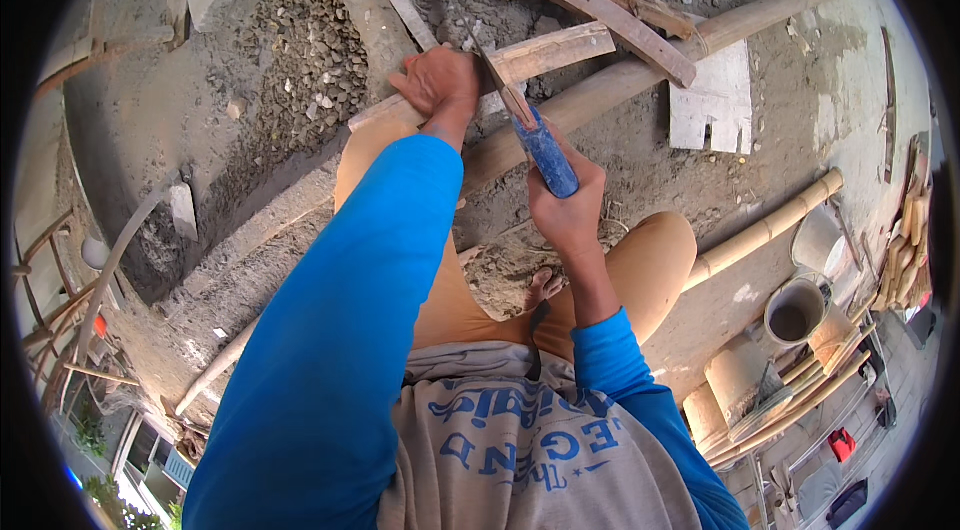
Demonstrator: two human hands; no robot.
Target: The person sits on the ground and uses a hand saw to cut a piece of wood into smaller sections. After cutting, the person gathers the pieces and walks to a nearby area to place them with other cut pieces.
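My right hand (568,198) is closed around the blue handle of a hand saw (545,152). Its narrow blade points away from me and crosses a wooden board (555,50); the teeth cannot be made out. Left of the blade, my left hand (440,85) grips the same board from above, partly hiding it. The board lies slantwise, its near end by my left leg. Beneath and beyond it runs a long round log (600,95) on the dirt.
Loose planks (610,15) rest across the log at the far right, beside a pale flat sheet (712,100). Gravel (305,50) is heaped at the left. A bamboo pole (770,228), a bucket (795,310) and stacked timber (905,240) stand or lie to the right.
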